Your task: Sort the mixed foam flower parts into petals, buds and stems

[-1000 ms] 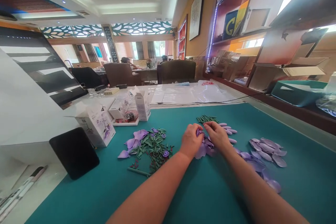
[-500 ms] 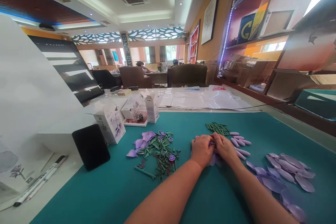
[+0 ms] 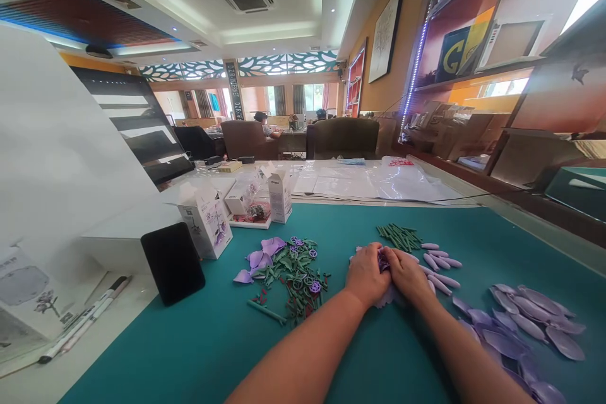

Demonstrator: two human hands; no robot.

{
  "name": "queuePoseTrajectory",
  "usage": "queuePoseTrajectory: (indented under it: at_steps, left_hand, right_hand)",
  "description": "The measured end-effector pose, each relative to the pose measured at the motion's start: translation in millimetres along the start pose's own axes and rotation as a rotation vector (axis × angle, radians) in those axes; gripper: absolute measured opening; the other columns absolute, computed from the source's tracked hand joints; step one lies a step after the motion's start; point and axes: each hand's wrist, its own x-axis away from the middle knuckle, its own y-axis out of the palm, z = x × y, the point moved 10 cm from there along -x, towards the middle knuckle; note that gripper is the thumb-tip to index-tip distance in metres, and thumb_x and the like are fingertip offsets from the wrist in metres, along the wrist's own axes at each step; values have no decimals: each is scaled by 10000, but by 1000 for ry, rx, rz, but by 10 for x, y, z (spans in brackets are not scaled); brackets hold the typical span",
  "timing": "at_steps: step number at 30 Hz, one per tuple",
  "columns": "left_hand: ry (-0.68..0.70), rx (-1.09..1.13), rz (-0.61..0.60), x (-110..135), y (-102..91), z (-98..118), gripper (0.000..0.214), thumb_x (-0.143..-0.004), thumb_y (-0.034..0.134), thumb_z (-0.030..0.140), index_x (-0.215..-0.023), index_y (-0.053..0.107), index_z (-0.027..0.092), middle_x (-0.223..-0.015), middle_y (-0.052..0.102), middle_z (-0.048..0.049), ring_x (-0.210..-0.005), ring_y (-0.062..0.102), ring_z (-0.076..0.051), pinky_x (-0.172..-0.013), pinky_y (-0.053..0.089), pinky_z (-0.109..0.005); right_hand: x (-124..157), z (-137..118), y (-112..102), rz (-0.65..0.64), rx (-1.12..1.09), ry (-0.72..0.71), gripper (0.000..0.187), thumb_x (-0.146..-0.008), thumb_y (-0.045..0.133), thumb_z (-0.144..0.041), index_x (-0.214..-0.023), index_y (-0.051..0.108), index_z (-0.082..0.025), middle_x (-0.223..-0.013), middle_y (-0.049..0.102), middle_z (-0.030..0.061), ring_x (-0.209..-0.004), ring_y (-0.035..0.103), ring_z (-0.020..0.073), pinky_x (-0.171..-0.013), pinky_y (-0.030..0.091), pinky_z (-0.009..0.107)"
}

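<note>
Both hands pressed together at mat centre: left hand [image 3: 365,273] and right hand [image 3: 406,273] are clamped on a small purple flower piece [image 3: 383,261], mostly hidden between the fingers. Looks like mid-assembly, joining petal parts; next move likely needs a loose purple petal [image 3: 530,309] from the right-hand pile on the teal mat [image 3: 199,341].

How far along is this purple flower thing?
Early, it seems. Both hands, left hand and right hand, press together on a small purple piece. Loose petals, green stems and a mixed parts pile lie unassembled on the mat.
</note>
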Motion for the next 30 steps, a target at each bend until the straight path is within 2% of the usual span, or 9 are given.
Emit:
queuePoseTrajectory:
  at_steps: [6, 13, 19, 23, 26, 30]
  left_hand:
    - [-36, -15, -9, 29, -59, -48, 418, -792, 534, 297, -1200, 534, 207, -1174, 610, -91, -1103, 522, -262, -988, 381, -403]
    - [-153, -70, 10, 65, -108, -172, 321, -799, 546, 377, -1087, 616, 254, -1166, 632, -52, -1262, 402, -304, -1063, 252, -547]
    - [-127, -44, 18, 55, -62, -149, 384, -828, 519, 401, -1168, 583, 235, -1246, 590, -68, -1253, 419, -295, -1067, 270, -528]
    - [-86, -21, 24, 29, -43, -114, 446, -833, 523, 423, -1222, 557, 207, -1271, 581, -69, -1242, 436, -275, -1078, 292, -451]
    - [-89, 1, 55, 11, -78, -142, 474, -881, 448, 430, -1257, 531, 153, -1294, 562, -101, -1246, 439, -260, -1082, 299, -404]
    - [-123, 27, 110, 3, -145, -207, 474, -936, 327, 398, -1245, 536, 105, -1284, 566, -134, -1226, 463, -266, -1068, 317, -419]
  right_hand:
    - [-23, 44, 2, 24, 1, 2, 499, -905, 214, -471, -940, 618, -180, -976, 684, 108, -931, 602, 257, -736, 420, 330]
    - [-53, 76, 22, 71, -14, -52, 439, -911, 262, -418, -899, 636, -189, -970, 688, 105, -950, 605, 229, -811, 415, 312]
    - [-48, 67, 13, 79, -32, -49, 459, -921, 264, -421, -940, 664, -196, -973, 696, 92, -983, 600, 226, -842, 418, 315]
    - [-52, 77, -47, 105, -59, -41, 511, -928, 225, -421, -1013, 666, -177, -1059, 683, 104, -1032, 591, 219, -860, 425, 308]
    - [-51, 91, -80, 113, -68, -35, 530, -925, 219, -430, -1027, 664, -162, -1089, 674, 113, -1036, 592, 223, -856, 430, 310]
    - [-30, 63, -89, 107, -63, -42, 505, -913, 254, -463, -978, 671, -186, -1016, 694, 99, -1011, 596, 235, -842, 428, 318]
